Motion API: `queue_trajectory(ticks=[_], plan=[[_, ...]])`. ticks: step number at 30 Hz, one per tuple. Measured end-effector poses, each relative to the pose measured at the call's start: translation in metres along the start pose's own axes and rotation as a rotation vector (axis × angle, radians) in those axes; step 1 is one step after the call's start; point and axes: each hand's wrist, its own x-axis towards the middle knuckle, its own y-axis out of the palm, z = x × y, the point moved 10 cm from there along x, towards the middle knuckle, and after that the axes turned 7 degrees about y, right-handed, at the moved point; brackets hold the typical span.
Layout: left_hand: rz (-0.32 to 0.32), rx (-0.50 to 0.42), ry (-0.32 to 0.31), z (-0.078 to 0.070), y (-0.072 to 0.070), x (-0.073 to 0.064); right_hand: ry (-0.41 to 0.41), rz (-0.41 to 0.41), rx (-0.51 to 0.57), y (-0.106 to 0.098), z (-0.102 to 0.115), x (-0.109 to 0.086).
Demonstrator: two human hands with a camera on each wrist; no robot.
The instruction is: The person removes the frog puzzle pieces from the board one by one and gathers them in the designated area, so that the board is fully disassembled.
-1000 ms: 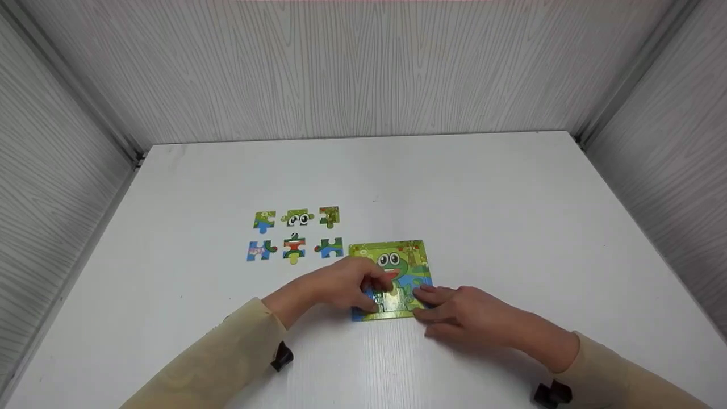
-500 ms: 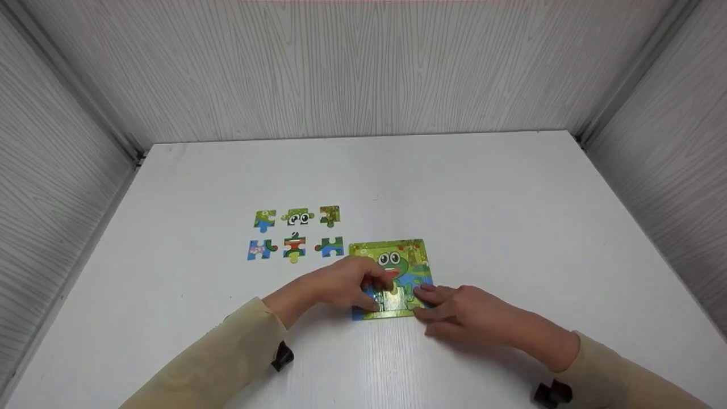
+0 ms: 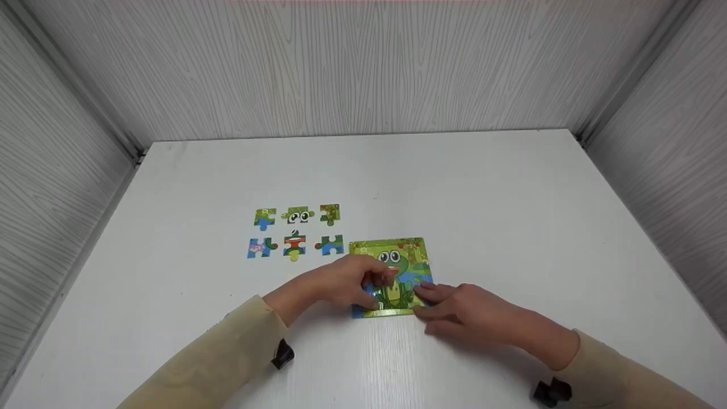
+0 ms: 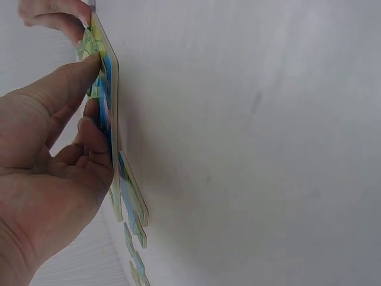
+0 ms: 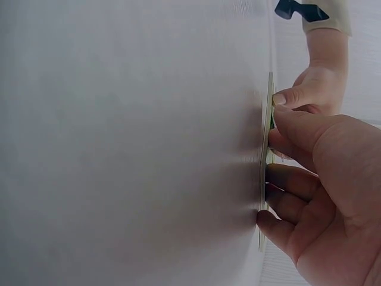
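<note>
A small square frog puzzle (image 3: pixel 392 313) lies flat on the white table, its picture framed by a printed rim. My left hand (image 3: pixel 346 278) lies over its left side. The left thumb (image 4: pixel 77 76) touches the picture close to the near edge, while the bent fingers rest farther in. I cannot tell whether they pinch a piece. At the near right corner, my right hand (image 3: pixel 477 315) touches the puzzle with loosely bent, spread fingertips (image 5: pixel 272 171). The frog's eyes and belly show between the hands; the left part of the picture is hidden.
On the table (image 3: pixel 511 199) left of the puzzle, a second set of pieces lies apart in two rows. It includes an eyes piece (image 3: pixel 298 215), a red mouth piece (image 3: pixel 294 245) and a pink flower piece (image 3: pixel 260 247). Pale wood-grain panels (image 3: pixel 363 68) enclose the back and sides.
The glare on the frog's belly has gone, and a bright reflection now shows along the near rim. The whole view has shifted slightly; both hands keep their places on the puzzle.
</note>
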Motion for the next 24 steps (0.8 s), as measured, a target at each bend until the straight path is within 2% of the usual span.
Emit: queue_trajectory(ticks=[24], plan=[[-0.015,-0.062,0.003,-0.0020,0.0014,-0.0006,0.008,0.010,0.035,0.0001,-0.0014,-0.0003]])
